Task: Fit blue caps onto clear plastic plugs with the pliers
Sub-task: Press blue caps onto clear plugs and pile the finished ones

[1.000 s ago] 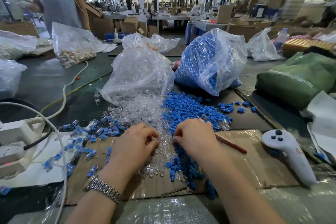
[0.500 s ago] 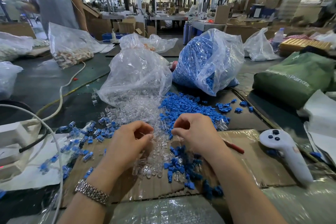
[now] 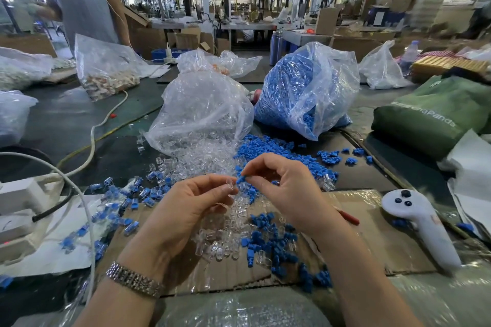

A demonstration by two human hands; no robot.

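Blue plastic fills much of what we see: a small blue cap (image 3: 240, 180) is pinched in the fingertips of our right hand (image 3: 281, 188), and it meets a small clear plastic plug (image 3: 230, 185) pinched by our left hand (image 3: 191, 210). The two parts touch nose to mouth between the two grips, lifted above the cardboard sheet (image 3: 372, 236) near the front edge of the surface; we cannot tell whether the cap has started into the plug.

As for progress, a scatter of finished blue-and-clear pieces (image 3: 125, 202) lies toward the left edge of the surface, so we judge a modest batch done. Far more is left: a loose heap of clear plugs (image 3: 202, 159) spills from the clear plastic bag (image 3: 202, 106) at the middle, a spread of loose blue caps (image 3: 273, 151) lies beside it, and the bulging bag of blue caps (image 3: 300, 93) behind looks nearly full.

The red-handled pliers (image 3: 348, 216) lie on the cardboard just right of our right wrist, in neither grip. We judge this pair is being started by hand and would yet need pressing home with the tool. A white handheld controller (image 3: 419, 223) rests toward the right edge.
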